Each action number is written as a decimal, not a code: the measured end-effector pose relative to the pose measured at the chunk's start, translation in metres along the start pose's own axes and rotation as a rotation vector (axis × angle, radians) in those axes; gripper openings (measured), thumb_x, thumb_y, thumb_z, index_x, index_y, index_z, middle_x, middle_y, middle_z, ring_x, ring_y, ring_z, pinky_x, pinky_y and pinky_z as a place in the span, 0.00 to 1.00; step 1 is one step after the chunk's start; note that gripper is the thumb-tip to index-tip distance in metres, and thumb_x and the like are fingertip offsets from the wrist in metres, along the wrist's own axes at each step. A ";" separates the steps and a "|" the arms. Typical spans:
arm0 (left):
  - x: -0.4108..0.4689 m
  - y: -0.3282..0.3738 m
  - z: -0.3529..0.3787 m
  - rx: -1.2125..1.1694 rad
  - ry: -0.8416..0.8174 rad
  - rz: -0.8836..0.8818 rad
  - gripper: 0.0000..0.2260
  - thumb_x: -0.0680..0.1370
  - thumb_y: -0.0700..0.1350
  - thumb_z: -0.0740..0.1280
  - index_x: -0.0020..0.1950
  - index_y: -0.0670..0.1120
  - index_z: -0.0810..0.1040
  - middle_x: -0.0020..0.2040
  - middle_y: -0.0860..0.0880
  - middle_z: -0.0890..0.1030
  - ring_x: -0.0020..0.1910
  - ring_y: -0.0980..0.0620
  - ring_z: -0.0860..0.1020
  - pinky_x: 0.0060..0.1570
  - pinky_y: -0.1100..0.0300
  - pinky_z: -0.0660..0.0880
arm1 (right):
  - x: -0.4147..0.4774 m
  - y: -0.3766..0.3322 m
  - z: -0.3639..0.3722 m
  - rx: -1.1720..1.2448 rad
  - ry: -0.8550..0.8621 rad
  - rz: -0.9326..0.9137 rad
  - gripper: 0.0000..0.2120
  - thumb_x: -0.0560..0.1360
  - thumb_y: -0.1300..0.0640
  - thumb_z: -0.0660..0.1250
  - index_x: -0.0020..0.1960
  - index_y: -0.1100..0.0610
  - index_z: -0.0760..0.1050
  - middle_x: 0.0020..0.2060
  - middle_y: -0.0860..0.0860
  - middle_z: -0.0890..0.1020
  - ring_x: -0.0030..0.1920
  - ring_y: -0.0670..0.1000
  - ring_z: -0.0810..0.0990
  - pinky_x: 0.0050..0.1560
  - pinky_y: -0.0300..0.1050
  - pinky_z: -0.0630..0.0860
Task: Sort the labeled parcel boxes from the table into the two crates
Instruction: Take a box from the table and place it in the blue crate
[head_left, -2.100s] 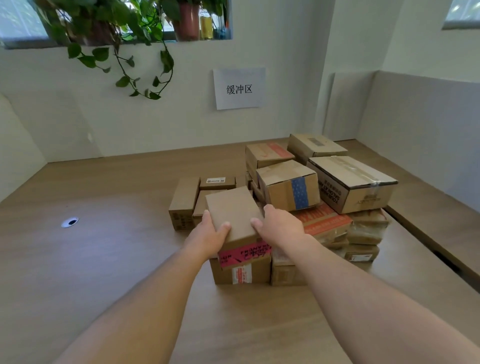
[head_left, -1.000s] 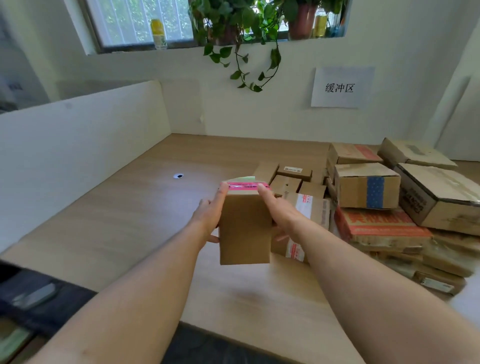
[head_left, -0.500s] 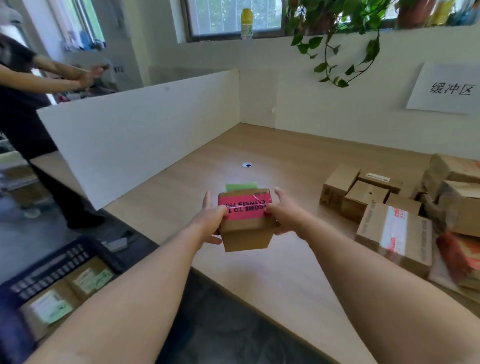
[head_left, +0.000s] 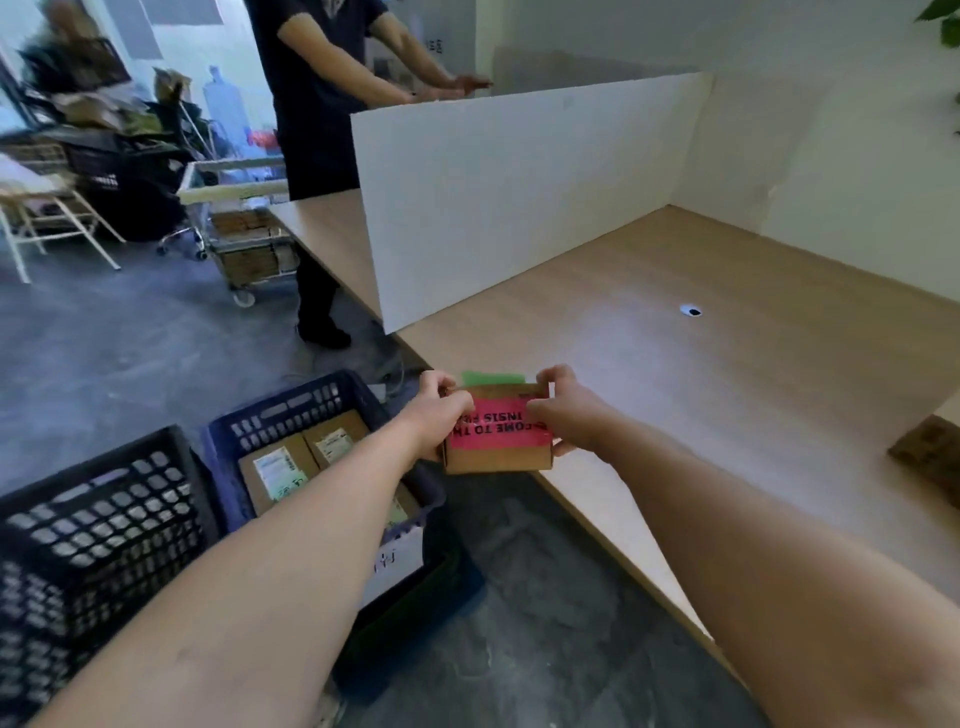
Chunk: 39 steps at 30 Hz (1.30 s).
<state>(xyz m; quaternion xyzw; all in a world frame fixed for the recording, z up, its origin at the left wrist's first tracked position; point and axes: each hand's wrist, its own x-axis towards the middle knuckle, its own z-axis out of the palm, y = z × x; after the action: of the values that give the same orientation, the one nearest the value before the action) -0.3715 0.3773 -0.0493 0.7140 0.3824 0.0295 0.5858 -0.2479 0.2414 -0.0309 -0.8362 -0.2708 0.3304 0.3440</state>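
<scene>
- Cardboard parcel box (head_left: 496, 434), banded with pink tape (head_left: 496, 428) whose print reads upside down to us, hangs in the air over the near edge of the tabletop (head_left: 727, 389).
- Left grip (head_left: 439, 415) clasps the box's left end, fingers curled over the top corner. Right grip (head_left: 563, 418) does the same on the right end. Both are grasping the box, and neither is free.
- Long axis runs side to side, from one grip to the other. A green label (head_left: 491, 377) peeks above the far top edge, its face turned away from us.
- Blue crate (head_left: 291, 400) sits on the floor (head_left: 130, 353), below and left of the box. Our left arm crosses above it, so the left grip is nearer.
- Black crate (head_left: 93, 499) lies further left. We cannot tell whether the two crates touch.
- Packed boxes (head_left: 275, 470) in the blue crate carry labels showing green, so we judge that this box belongs there too. We are not certain.
- The move we expect is down and left, clearing the tabletop edge.
- Tabletop is pale wood grain and looks smooth. A white partition board (head_left: 519, 197) stands along its left side.
- Floor is grey and mottled.
- Another person (head_left: 311, 104) stands beyond the partition beside a wheeled cart (head_left: 244, 244), well apart from our path.
</scene>
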 end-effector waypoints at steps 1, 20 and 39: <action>0.003 -0.007 -0.013 -0.011 0.021 -0.011 0.13 0.79 0.50 0.61 0.62 0.52 0.63 0.56 0.42 0.77 0.52 0.44 0.79 0.51 0.44 0.79 | 0.007 -0.008 0.012 -0.013 -0.007 -0.004 0.19 0.79 0.57 0.60 0.68 0.55 0.58 0.47 0.53 0.80 0.44 0.50 0.80 0.38 0.45 0.81; 0.025 -0.132 -0.202 -0.066 0.276 0.041 0.31 0.75 0.35 0.66 0.73 0.55 0.63 0.61 0.49 0.77 0.56 0.50 0.77 0.52 0.53 0.77 | 0.101 -0.119 0.197 0.039 -0.139 -0.174 0.07 0.78 0.55 0.63 0.55 0.52 0.71 0.56 0.50 0.78 0.45 0.46 0.81 0.34 0.37 0.76; 0.123 -0.162 -0.252 0.172 0.528 -0.106 0.35 0.74 0.46 0.72 0.75 0.60 0.58 0.68 0.53 0.73 0.52 0.57 0.72 0.40 0.64 0.69 | 0.236 -0.158 0.251 -0.330 -0.264 -0.454 0.27 0.74 0.60 0.70 0.68 0.49 0.62 0.57 0.51 0.77 0.47 0.47 0.79 0.31 0.34 0.75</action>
<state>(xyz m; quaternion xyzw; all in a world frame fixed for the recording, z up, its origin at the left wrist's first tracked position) -0.4910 0.6574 -0.1593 0.7077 0.5597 0.1511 0.4038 -0.3196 0.5989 -0.1349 -0.7486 -0.5433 0.3024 0.2302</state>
